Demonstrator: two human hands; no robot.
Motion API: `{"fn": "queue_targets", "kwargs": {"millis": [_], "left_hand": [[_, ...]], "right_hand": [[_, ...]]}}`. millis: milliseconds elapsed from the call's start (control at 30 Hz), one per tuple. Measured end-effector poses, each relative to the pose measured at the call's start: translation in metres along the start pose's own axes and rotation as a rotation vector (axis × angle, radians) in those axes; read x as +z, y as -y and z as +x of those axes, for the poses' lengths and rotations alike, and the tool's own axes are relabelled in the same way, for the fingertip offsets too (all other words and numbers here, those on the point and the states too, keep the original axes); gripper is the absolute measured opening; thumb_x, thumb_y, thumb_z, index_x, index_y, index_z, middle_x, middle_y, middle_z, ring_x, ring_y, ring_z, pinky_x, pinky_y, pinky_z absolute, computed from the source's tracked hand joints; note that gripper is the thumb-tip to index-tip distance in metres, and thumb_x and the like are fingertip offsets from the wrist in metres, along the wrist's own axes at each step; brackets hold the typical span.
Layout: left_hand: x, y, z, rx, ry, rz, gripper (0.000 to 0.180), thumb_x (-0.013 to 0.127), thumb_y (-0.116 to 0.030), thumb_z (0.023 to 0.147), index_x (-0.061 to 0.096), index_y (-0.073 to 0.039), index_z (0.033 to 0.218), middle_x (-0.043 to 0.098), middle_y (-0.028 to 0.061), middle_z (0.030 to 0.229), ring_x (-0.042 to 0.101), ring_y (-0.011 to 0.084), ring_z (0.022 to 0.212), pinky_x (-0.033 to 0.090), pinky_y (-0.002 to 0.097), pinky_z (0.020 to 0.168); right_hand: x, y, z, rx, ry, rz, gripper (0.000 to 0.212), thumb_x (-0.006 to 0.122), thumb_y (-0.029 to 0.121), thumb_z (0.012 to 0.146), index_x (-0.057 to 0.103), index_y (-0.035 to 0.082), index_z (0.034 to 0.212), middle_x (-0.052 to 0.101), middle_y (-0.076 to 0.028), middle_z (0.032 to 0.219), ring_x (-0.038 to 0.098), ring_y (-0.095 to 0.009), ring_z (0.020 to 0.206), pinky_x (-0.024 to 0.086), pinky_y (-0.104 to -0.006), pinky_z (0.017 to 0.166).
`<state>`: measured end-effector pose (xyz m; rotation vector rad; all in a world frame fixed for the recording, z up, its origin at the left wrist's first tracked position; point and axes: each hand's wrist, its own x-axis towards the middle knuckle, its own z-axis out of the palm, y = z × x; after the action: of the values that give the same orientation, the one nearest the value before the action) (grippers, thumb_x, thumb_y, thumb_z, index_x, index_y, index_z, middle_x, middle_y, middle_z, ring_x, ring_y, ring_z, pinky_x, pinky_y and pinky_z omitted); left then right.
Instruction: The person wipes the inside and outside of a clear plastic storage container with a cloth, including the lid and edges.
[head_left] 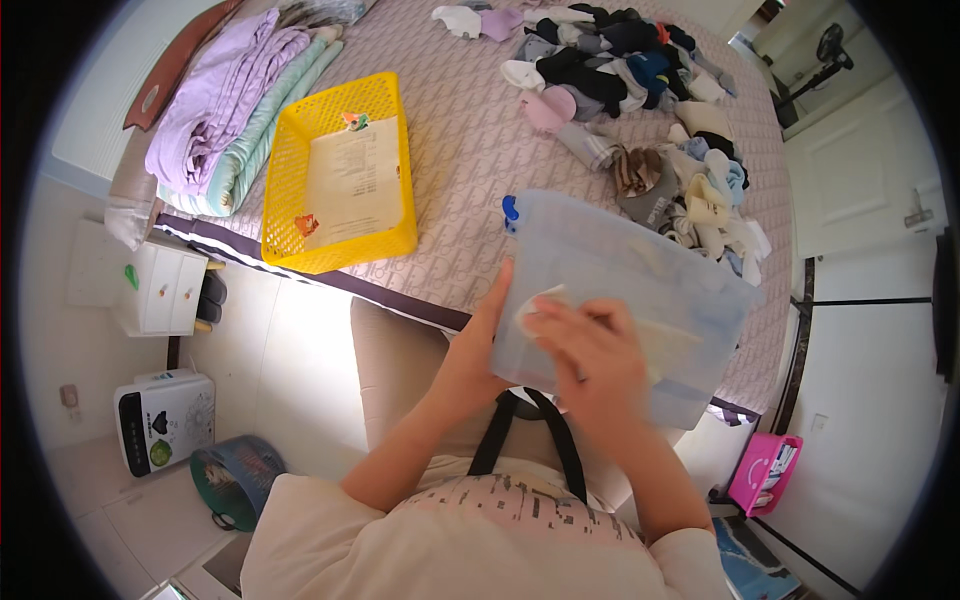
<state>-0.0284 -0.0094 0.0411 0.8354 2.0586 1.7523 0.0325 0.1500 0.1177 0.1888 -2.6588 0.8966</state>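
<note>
A translucent pale-blue plastic storage box is tilted over my lap at the bed's near edge, with a blue latch on its upper left corner. My left hand grips the box by its left side. Against the broad face turned to me, my right hand presses a small white cloth or tissue, its fingers closed over it and slightly blurred. Most of the cloth is covered by those fingers.
On the patterned bed, a yellow plastic basket holds papers. Folded lilac and mint bedding lies left of it. A heap of socks and small clothes spreads behind the box. A bin stands at lower left, a pink basket at lower right.
</note>
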Motion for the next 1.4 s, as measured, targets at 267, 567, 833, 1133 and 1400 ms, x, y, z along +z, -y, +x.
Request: {"fn": "queue_targets", "kwargs": {"millis": [267, 567, 833, 1133, 1400], "left_hand": [[-0.001, -0.007, 0.003, -0.001, -0.019, 0.132, 0.119, 0.088, -0.011, 0.069, 0.01, -0.005, 0.158, 0.043, 0.0237, 0.149, 0.053, 0.0367, 0.13, 0.048, 0.0394, 0.102], [0.001, -0.015, 0.001, -0.047, -0.01, 0.213, 0.117, 0.087, -0.01, 0.07, 0.01, -0.004, 0.157, 0.044, 0.0253, 0.148, 0.053, 0.0384, 0.13, 0.05, 0.0403, 0.098], [0.0, -0.02, 0.006, -0.081, -0.011, 0.251, 0.114, 0.086, -0.008, 0.071, 0.011, -0.003, 0.157, 0.049, 0.0276, 0.142, 0.056, 0.0418, 0.125, 0.051, 0.0416, 0.096], [0.003, -0.023, 0.003, -0.093, 0.002, 0.196, 0.112, 0.083, -0.007, 0.074, 0.01, -0.009, 0.158, 0.051, 0.0229, 0.143, 0.055, 0.0367, 0.128, 0.048, 0.039, 0.101], [0.001, -0.027, 0.001, -0.058, 0.075, 0.191, 0.116, 0.082, 0.002, 0.073, 0.002, -0.002, 0.157, 0.042, 0.0252, 0.148, 0.051, 0.0391, 0.131, 0.046, 0.0398, 0.105]], "right_hand": [[0.002, 0.011, -0.023, -0.028, 0.021, 0.046, 0.04, 0.066, -0.005, 0.07, 0.071, 0.007, 0.107, 0.07, -0.004, 0.116, 0.057, -0.026, 0.095, 0.053, -0.0346, 0.08], [0.008, 0.006, -0.04, -0.092, -0.03, -0.037, 0.039, 0.063, -0.006, 0.072, 0.071, 0.006, 0.108, 0.069, -0.007, 0.118, 0.056, -0.029, 0.093, 0.054, -0.0344, 0.077], [0.005, 0.009, -0.051, -0.094, -0.058, -0.067, 0.036, 0.065, -0.005, 0.075, 0.071, 0.005, 0.11, 0.07, -0.006, 0.116, 0.058, -0.03, 0.092, 0.053, -0.0358, 0.076], [-0.008, 0.009, -0.049, -0.015, -0.039, -0.039, 0.033, 0.064, -0.006, 0.077, 0.071, 0.007, 0.107, 0.069, -0.007, 0.122, 0.059, -0.03, 0.093, 0.054, -0.0363, 0.079], [-0.001, 0.0, -0.014, 0.055, -0.13, -0.009, 0.033, 0.063, -0.006, 0.077, 0.072, 0.008, 0.106, 0.071, -0.006, 0.115, 0.057, -0.032, 0.099, 0.052, -0.0384, 0.088]]}}
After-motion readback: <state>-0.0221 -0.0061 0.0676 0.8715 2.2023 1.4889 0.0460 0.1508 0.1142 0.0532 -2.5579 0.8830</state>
